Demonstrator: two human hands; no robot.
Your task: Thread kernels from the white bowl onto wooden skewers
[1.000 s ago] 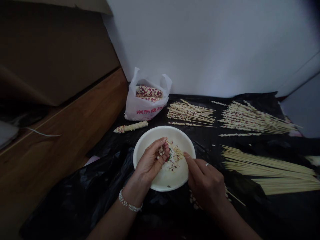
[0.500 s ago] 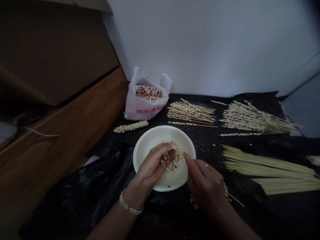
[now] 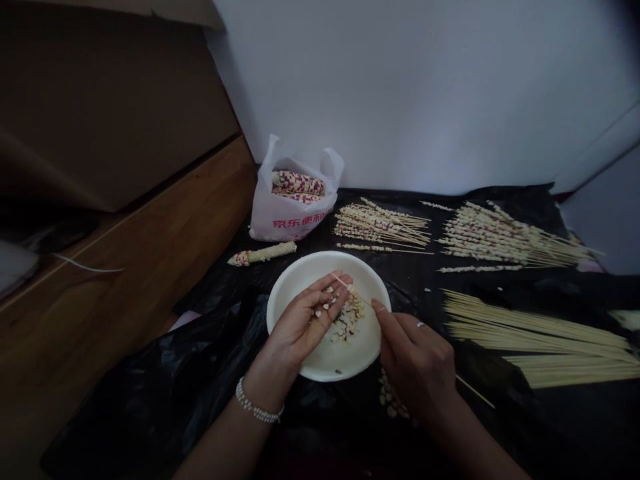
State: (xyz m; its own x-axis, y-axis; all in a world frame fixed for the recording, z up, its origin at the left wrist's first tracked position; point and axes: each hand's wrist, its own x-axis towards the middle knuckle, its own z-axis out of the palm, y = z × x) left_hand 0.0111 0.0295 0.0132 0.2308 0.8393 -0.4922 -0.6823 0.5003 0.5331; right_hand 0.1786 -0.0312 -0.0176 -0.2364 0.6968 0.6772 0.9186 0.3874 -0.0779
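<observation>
My left hand (image 3: 313, 315) is palm up over the white bowl (image 3: 278, 308), its fingers stretched out. Several loose corn kernels (image 3: 327, 307) lie on its palm. In my right hand (image 3: 417, 353) a thin wooden skewer (image 3: 367, 302) is pinched between thumb and forefinger. The skewer's tip reaches across the fingers of the left hand, and its other end sticks out behind the right hand. A heap of pale and dark kernels (image 3: 347, 325) sits in the bowl below. More kernels (image 3: 391, 399) lie beside the right hand, partly hidden by it.
Behind the bowl stands a white plastic bag (image 3: 280, 220) of speckled corn cobs (image 3: 299, 183). A partly stripped cob (image 3: 263, 254) lies before it. Kernel-threaded skewers form two piles (image 3: 383, 223) (image 3: 493, 233). Bare skewers (image 3: 540, 337) lie at right on black plastic sheeting (image 3: 215, 353).
My left hand has opened from a pinch near the skewer's tip, showing kernels on its palm. My right hand has shifted slightly, and the skewer's tip now shows above the left fingers.
</observation>
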